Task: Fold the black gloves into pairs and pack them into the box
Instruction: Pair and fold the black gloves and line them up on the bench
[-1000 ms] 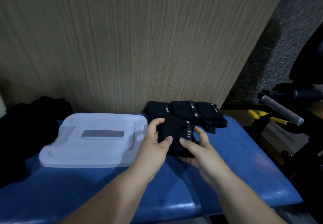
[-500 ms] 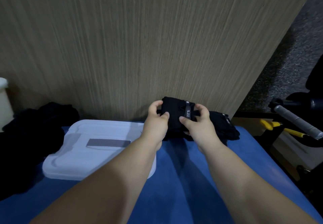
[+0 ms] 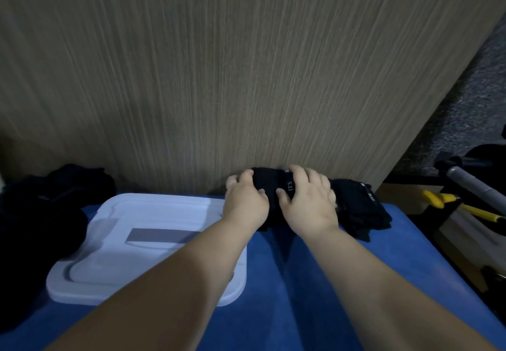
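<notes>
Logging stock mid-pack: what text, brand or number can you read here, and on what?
"5.11": white, sideways, on the strap of the glove bundle between the left hand and right hand.
White mark on the next bundle: too blurred to read.
Grey patch on the lid: no text visible.

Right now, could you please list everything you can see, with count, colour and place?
folded glove bundle: one, black, against the panel, under both hands
folded gloves: count unclear, black, right of the hands
lid: one, white, bench left
fabric heap: one, black, far left
bench: one, blue, underneath
panel: one, wood-grain, behind
tool: one, yellow-handled, far right
left hand: grips the bundle's left side
right hand: grips its right side
</notes>
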A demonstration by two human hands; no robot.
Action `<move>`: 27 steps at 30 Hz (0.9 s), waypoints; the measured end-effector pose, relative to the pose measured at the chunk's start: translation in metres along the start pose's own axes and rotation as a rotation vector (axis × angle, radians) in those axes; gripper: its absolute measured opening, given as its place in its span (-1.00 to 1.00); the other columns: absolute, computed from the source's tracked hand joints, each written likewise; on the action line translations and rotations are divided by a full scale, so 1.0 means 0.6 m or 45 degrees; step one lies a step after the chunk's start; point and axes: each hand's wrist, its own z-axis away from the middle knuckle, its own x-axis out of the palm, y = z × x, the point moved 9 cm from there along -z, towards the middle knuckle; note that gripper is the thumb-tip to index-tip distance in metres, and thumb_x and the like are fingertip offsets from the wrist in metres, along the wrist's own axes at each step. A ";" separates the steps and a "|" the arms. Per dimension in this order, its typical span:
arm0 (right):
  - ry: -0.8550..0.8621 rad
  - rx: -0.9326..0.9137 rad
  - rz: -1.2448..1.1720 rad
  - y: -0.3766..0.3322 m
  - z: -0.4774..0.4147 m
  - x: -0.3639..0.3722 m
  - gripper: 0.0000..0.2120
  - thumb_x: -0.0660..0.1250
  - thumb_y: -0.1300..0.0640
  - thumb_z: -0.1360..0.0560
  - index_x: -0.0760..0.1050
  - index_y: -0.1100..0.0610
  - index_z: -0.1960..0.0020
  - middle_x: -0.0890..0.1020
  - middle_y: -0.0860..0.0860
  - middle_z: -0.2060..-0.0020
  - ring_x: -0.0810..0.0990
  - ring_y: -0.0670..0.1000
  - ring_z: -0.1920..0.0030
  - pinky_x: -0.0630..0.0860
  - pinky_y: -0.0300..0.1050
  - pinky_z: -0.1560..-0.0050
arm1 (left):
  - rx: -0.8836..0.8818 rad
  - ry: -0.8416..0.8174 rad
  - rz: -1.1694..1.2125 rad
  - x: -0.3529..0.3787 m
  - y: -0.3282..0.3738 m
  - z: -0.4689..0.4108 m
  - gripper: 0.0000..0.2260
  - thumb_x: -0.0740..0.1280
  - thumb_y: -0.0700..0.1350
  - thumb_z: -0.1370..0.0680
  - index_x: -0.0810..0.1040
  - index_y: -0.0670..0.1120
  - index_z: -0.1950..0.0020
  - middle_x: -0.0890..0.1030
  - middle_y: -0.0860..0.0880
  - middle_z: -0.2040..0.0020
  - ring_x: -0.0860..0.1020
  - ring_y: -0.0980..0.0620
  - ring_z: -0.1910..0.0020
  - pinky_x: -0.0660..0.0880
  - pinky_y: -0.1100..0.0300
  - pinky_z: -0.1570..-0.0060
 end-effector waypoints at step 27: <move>-0.234 -0.092 0.212 -0.001 -0.005 0.052 -0.52 -0.11 -0.13 -0.65 0.12 -0.09 -0.54 0.15 -0.13 -0.54 0.03 -0.08 -0.53 -0.06 0.05 -0.47 | 0.154 -0.213 -0.376 0.025 -0.020 0.006 -0.55 -0.06 0.09 -0.66 0.00 0.13 -0.56 -0.08 0.12 -0.58 -0.08 0.01 -0.55 -0.04 0.03 -0.50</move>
